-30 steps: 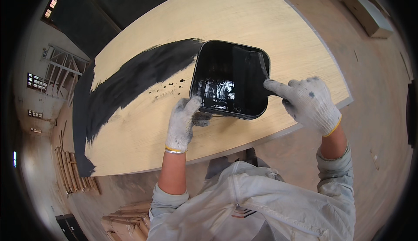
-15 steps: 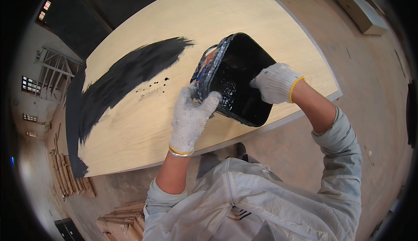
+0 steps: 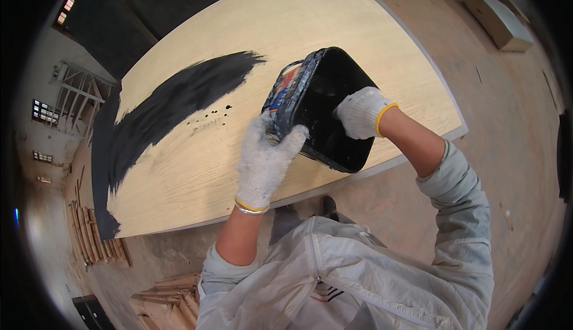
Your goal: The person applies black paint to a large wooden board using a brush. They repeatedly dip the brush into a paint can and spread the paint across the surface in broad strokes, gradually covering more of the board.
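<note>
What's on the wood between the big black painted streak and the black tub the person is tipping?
In the head view, small black drips dot bare board between the painted streak and the tub.

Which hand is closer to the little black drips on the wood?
The left. The left hand grips the near edge of the black tub, just right of the paint drips. The right hand reaches inside the tub, farther right.

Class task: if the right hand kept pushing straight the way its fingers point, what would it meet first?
Probably the paint-coated inside of the black tub: the right hand already reaches into its opening, though depth is unclear.
</note>
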{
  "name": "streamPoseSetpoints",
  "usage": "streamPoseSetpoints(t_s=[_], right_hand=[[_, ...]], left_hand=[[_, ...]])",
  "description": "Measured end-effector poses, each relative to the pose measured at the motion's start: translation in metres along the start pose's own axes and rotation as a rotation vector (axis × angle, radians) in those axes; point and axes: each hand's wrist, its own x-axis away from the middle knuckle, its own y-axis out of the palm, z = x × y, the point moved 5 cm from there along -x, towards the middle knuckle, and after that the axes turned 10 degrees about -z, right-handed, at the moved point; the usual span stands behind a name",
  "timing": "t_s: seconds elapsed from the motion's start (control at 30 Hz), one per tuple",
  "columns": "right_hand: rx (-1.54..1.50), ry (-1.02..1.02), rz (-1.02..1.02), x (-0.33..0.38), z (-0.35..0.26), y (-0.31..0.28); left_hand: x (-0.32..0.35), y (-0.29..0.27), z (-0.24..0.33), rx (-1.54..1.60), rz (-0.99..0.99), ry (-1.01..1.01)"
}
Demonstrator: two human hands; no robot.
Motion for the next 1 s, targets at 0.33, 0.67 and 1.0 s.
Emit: streamPoseSetpoints(t_s=[0.33, 0.67, 1.0], right_hand=[[0.018, -0.025, 0.104, 0.021, 0.009, -0.027], [0.011, -0.051, 0.038, 0.029, 0.010, -0.080], [-0.272, -0.157, 0.064, 0.008, -0.004, -0.091]], left_hand=[[-0.005, -0.011, 0.004, 0.085, 0.064, -0.127], [-0.035, -0.067, -0.054, 0.193, 0.141, -0.218], [-0.029, -0.092, -0.097, 0.265, 0.082, -0.143]])
